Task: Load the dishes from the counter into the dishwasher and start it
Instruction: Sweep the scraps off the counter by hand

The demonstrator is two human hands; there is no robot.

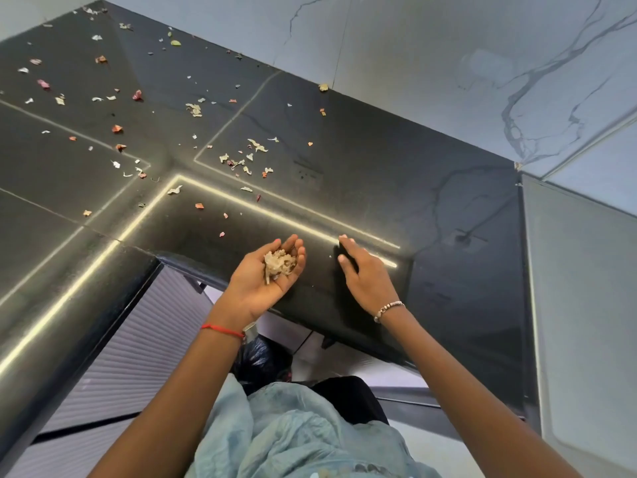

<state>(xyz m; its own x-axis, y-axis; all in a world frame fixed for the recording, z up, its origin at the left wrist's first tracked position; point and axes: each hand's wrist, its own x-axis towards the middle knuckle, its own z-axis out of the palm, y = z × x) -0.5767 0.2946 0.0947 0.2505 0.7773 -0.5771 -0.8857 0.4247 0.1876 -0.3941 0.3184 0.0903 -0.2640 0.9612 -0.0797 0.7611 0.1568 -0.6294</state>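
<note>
My left hand (267,276) is cupped palm up at the front edge of the black counter (362,188), and a small heap of pale vegetable scraps (278,264) lies in the palm. To its right my right hand (367,270) lies palm down on the counter, its straight fingers touching the glossy surface near the edge. No dishes and no dishwasher appear in this view.
Several peel scraps and bits (241,160) lie scattered over the L-shaped counter, mostly at left and centre. Marble wall tiles (482,63) rise behind it. Below the counter edge are ribbed cabinet fronts (138,339) and a black bag (262,360).
</note>
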